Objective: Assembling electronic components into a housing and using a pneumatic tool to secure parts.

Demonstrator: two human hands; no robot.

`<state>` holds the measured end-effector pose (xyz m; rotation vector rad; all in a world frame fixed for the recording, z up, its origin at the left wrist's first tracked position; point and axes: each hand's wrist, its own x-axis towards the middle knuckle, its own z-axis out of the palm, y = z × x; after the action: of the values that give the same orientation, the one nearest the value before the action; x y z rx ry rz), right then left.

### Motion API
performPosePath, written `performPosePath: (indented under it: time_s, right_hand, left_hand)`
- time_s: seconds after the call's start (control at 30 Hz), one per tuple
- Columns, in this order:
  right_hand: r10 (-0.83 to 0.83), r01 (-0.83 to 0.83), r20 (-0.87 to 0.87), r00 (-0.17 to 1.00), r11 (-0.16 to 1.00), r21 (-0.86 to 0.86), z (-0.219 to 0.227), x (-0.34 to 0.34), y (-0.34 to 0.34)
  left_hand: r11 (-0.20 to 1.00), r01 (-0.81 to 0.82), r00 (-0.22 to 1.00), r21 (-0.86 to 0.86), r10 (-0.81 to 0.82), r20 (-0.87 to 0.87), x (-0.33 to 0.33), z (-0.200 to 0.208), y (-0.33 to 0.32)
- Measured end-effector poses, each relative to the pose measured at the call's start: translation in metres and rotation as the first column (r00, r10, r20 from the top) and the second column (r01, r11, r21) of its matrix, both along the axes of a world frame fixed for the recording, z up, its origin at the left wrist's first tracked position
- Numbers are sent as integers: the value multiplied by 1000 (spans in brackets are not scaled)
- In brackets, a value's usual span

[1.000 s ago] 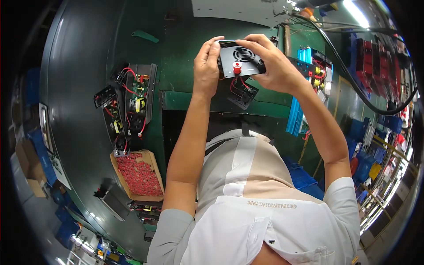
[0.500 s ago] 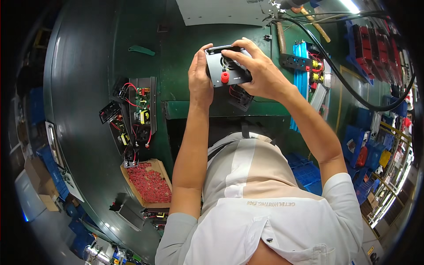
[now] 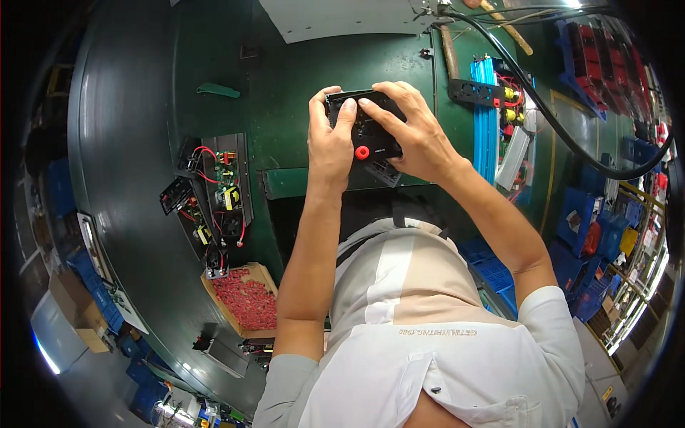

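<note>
Left hand (image 3: pixel 331 146) and right hand (image 3: pixel 422 138) grasp the flat black panel (image 3: pixel 383 145) with its round red post (image 3: pixel 362 153) by opposite sides — presumably to steady it — above the smooth dark-green counter (image 3: pixel 289 114), shallow brown cardboard tray (image 3: pixel 267 275) of small red parts (image 3: pixel 246 299) off left, likely kept within reach.

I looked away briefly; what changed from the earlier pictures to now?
The black panel has been tilted, its face turning from shiny grey to dark. The left hand has brought its thumb, and the right hand its index finger, onto that face. Neither hand let go. The box of red parts and circuit units stayed put, though the view shifted.
</note>
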<state>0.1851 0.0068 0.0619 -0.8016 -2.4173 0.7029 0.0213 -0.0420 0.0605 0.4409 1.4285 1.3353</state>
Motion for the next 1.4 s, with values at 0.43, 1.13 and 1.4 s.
performPosePath:
  time_s: [0.43,1.13,1.4]
  right_hand:
    - [-94,94,5,996,996,0,2,1,-37]
    - [-98,101,31,995,990,-94,6,-2,-17]
    - [-78,83,41,996,989,-123,11,-1,-22]
  left_hand:
    - [998,70,988,-6,-70,-136,8,-5,-37]
    - [997,60,946,48,-41,-323,4,-11,-19]
    - [996,21,994,83,-12,-111,3,-1,-26]
